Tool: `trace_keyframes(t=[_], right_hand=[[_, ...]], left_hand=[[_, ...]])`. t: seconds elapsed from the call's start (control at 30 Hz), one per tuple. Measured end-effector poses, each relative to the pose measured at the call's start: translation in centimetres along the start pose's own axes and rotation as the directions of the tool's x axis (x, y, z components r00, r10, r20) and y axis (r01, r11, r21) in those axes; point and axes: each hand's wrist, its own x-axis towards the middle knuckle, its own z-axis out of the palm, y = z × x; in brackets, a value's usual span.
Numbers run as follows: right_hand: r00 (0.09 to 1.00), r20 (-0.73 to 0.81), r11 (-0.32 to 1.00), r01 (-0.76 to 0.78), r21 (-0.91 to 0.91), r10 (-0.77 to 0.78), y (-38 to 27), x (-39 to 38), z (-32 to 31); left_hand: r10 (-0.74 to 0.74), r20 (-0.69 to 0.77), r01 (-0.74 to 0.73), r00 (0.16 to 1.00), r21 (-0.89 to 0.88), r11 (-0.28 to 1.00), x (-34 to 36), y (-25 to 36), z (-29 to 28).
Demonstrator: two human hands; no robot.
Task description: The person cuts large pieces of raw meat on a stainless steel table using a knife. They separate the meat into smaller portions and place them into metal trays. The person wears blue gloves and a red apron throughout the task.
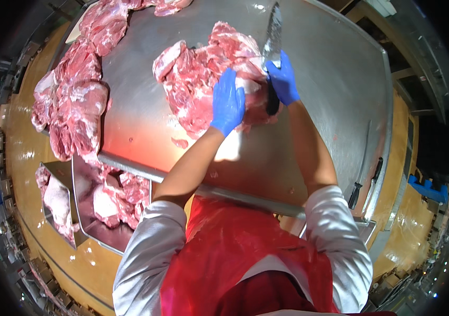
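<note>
A large piece of raw pink meat point(195, 81) lies on the metal table. On it rests my left hand point(227, 102) in a blue glove, palm down with its fingers stretched out together. At the meat's right edge, my right hand point(285, 81), also gloved in blue, grips a big knife point(273, 37) where blade meets handle. The broad blade points away from me, and the black handle shows below the fingers, beside the meat. Part of the grip is hidden by the glove. A small scrap of meat point(180, 142) lies near my left wrist.
More raw meat point(80, 100) is heaped along the table's left edge. Metal bins point(85, 210) with meat stand below it. On the right of the steel table point(335, 68) lie a thin sharpening rod point(362, 166) and a black-handled tool point(377, 171).
</note>
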Motion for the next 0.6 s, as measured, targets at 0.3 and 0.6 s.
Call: trace_keyframes(t=[0.3, 0.6], right_hand=[[0.982, -0.185, 0.910, -0.117, -0.398, 0.045, -0.7, 0.2, -0.4], [0.915, -0.378, 0.953, -0.231, -0.195, 0.144, -1.9, -1.9, 2.4]], left_hand=[[0.125, 0.051, -0.125, 0.991, 0.005, 0.992, 6.0, -4.6, -6.2], [-0.385, 0.367, 0.227, 0.846, 0.406, 0.885, 11.5, -13.3, -12.5]])
